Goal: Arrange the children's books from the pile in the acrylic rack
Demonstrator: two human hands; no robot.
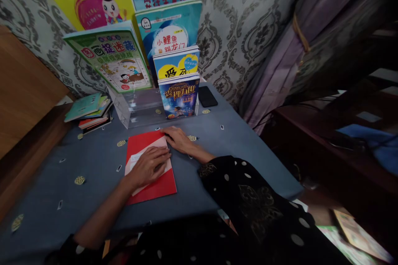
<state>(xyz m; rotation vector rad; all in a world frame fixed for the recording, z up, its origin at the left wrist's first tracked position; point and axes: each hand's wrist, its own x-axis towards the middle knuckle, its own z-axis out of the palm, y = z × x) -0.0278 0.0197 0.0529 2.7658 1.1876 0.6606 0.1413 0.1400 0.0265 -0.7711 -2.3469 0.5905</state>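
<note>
A thin red book (155, 188) lies flat on the grey-blue tablecloth (93, 174) in front of me. A pale pink sheet or flap (155, 144) rests across its cover. My left hand (151, 165) lies on the pale sheet with fingers stretched flat, pressing it down. My right hand (178, 138) rests flat at the book's upper right corner, fingers spread and touching the edge. Neither hand grips anything.
A clear acrylic stand (137, 109) at the back holds several children's books (178, 95) leaning against the wall. A small stack of books (90, 112) lies at the left. A black phone (207, 96) lies beside the stand. The table drops off at the right.
</note>
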